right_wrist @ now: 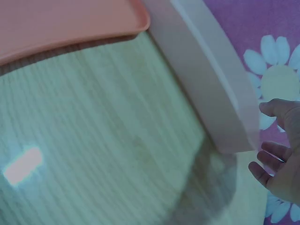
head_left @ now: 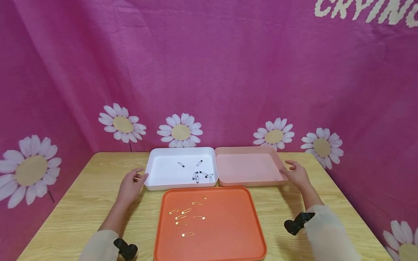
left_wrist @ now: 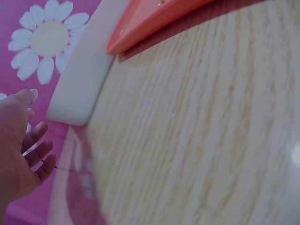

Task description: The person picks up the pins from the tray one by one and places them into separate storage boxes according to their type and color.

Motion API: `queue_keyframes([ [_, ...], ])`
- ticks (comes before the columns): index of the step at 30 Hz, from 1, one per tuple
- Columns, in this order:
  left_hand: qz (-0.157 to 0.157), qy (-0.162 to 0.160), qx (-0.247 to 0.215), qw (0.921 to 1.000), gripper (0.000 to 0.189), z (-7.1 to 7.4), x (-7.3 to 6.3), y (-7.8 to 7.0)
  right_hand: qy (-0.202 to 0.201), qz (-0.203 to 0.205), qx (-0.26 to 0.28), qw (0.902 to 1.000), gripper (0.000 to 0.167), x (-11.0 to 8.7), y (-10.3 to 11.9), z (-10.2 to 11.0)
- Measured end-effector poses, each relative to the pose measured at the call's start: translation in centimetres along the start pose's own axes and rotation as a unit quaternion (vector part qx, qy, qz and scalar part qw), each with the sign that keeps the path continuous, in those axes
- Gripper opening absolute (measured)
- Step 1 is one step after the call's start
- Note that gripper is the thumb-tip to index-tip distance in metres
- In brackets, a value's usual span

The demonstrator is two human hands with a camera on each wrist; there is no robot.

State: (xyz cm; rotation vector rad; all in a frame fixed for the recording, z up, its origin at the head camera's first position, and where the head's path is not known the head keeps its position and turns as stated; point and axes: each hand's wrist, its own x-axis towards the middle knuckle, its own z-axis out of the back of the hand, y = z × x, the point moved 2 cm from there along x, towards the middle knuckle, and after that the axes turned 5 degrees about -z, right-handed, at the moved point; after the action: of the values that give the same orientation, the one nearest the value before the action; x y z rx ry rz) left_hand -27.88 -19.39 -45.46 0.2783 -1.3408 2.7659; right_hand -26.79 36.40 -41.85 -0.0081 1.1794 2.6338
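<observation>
My left hand (head_left: 130, 185) is at the left end of a white tray (head_left: 163, 178), its fingers loosely bent and nothing held. Whether the thumb touches the rim I cannot tell. Several black safety pins (head_left: 203, 173) lie in that tray, mostly towards its right front. Beside the right end of a pink tray (head_left: 249, 166) is my right hand (head_left: 296, 176), likewise relaxed, holding nothing; contact with the wall is unclear. Several gold safety pins (head_left: 187, 235) lie scattered over the left half of an orange tray (head_left: 228, 232), in front of the other two.
The white and pink trays stand side by side along the back of a wooden table (head_left: 75, 206). Behind the table hangs a magenta cloth (head_left: 209, 72) printed with daisies. Each sleeved forearm carries a small black device, the right one (head_left: 297, 223) near the orange tray.
</observation>
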Motion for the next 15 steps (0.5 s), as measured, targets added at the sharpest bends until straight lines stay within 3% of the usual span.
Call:
queue_keyframes([
  [8, -0.093, 0.041, 0.063, 0.9928, 0.048, 0.2, -0.5, -2.3, 0.029, -0.029, -0.02, 0.9989, 0.071, 0.5, -1.5, -1.6],
  [15, -0.183, 0.06, 0.151, 0.9696, 0.037, -0.5, -2.0, -5.2, 0.034, -0.054, -0.005, 0.9979, 0.074, 0.6, -1.8, -2.3],
])
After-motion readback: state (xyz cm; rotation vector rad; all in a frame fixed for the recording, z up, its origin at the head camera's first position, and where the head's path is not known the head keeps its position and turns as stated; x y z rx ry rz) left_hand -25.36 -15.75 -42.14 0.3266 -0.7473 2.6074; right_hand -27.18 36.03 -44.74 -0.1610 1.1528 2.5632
